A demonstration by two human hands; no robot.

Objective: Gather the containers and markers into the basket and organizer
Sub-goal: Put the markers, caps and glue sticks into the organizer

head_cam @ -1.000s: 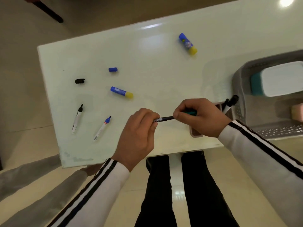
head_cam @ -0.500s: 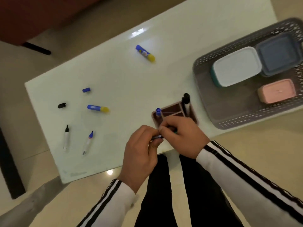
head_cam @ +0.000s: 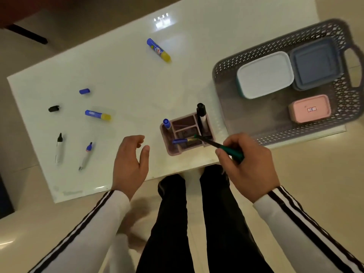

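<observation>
Right hand [head_cam: 250, 168] holds green pen [head_cam: 230, 151] over organizer [head_cam: 171, 151], left hand [head_cam: 130, 164] relaxed beside it

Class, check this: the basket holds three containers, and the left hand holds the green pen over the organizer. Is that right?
Wrong hand: the head view shows the right hand holding the green pen over the organizer; the left hand is empty. The rest stands.

A glossy white table [head_cam: 128, 79] fills the upper middle of the frame, set at a slant, with a bright lamp reflection [head_cam: 162, 20] near its far edge. Pale beige floor tiles [head_cam: 315, 164] surround it. In the upper left corner stands red-brown furniture [head_cam: 29, 8], with a black bar [head_cam: 27, 35] just below it. A dark object [head_cam: 5, 194] sits at the left edge of the frame.
</observation>
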